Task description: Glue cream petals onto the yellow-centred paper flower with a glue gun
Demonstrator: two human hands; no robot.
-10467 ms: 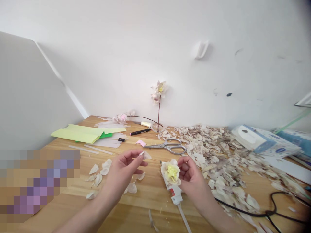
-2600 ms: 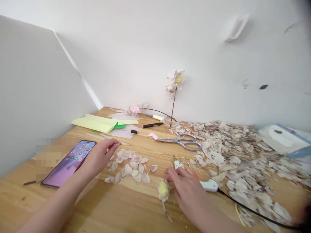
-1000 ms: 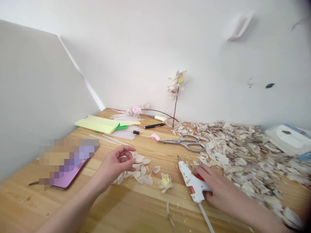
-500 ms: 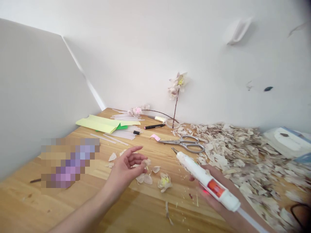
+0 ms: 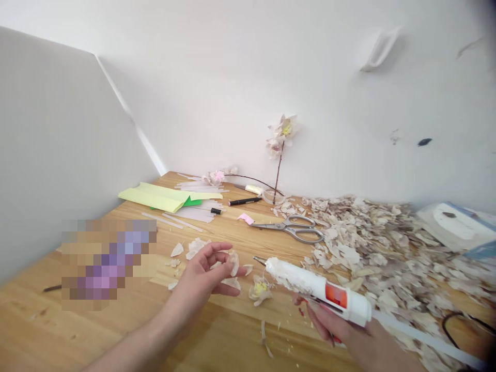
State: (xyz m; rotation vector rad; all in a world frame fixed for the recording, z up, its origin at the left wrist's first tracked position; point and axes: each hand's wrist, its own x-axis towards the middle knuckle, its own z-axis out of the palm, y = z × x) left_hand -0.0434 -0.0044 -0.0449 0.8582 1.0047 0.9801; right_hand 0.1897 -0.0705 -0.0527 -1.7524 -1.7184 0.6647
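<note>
My left hand point(image 5: 207, 271) pinches a small pale dried petal point(image 5: 234, 262) between thumb and fingers, above the wooden table. My right hand point(image 5: 329, 320) is wrapped round the handle of a white hot glue gun point(image 5: 302, 281) with an orange label and a glue stick out of its rear. The nozzle points left, a short way from the petal and not touching it. Below and between the hands lies a small petal flower point(image 5: 260, 291) with a yellow centre. Loose petals point(image 5: 197, 248) lie behind and under my left hand, which partly hides them.
Grey scissors point(image 5: 298, 227) lie in front of a large heap of dried petals point(image 5: 368, 232) on the right. A flower on a stem point(image 5: 279, 170) stands near the wall. Yellow paper point(image 5: 155, 195), glue sticks point(image 5: 172, 220) and a black pen point(image 5: 245, 201) lie at the back left.
The glue gun has swung to a flatter angle, its nozzle lower and further left, closer to my left hand. My left hand has turned slightly, so the petal shows more.
</note>
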